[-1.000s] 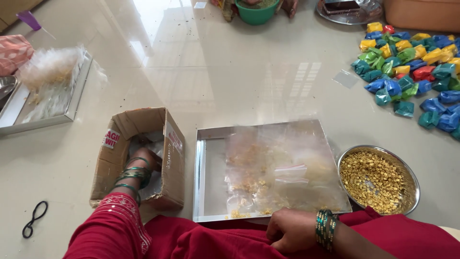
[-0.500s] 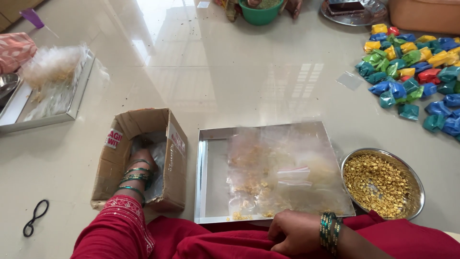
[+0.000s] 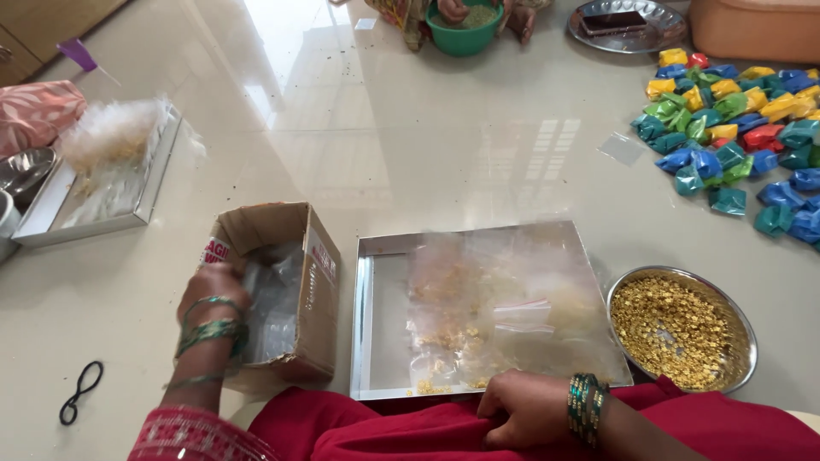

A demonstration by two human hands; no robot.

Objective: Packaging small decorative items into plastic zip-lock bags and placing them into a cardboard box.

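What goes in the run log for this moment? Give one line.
left hand: in cardboard box, on clear bags | right hand: on red cloth, by steel tray | bowl of yellow grains: right of tray

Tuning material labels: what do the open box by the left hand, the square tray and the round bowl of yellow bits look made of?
Box: brown corrugated cardboard, matte, with creased flaps; the left hand reaches into it. Tray: probably steel or aluminium, with a shiny, mirror-like rim and thin folded walls. Bowl: likely stainless steel, with a bright reflective rim. Bags in the tray: thin clear plastic, glossy and see-through.
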